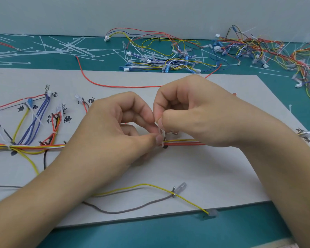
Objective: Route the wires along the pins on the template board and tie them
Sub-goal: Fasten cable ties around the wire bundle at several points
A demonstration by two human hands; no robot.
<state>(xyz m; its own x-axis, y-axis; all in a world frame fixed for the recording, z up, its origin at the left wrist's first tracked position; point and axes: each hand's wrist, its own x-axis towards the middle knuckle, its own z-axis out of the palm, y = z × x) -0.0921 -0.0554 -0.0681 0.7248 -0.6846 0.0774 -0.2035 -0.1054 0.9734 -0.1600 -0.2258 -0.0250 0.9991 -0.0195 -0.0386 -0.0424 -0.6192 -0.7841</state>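
Wire bundle (184,142) ran hidden under left hand (106,133) mid-frame, cut off at left edge. Cable tie (159,130) beside it small, blurred, possibly looped. Right-edge wire heap (308,56) cropped.

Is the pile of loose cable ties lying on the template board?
No, the loose cable ties lie on the green mat beyond the template board's far left edge.

I see a teal table (150,235) under a pale grey template board (186,169) marked with black characters. The wire bundle (183,144) runs red, orange, yellow and white. Toward the table's front edge lie one yellow wire (145,184) and one grey wire (115,212).
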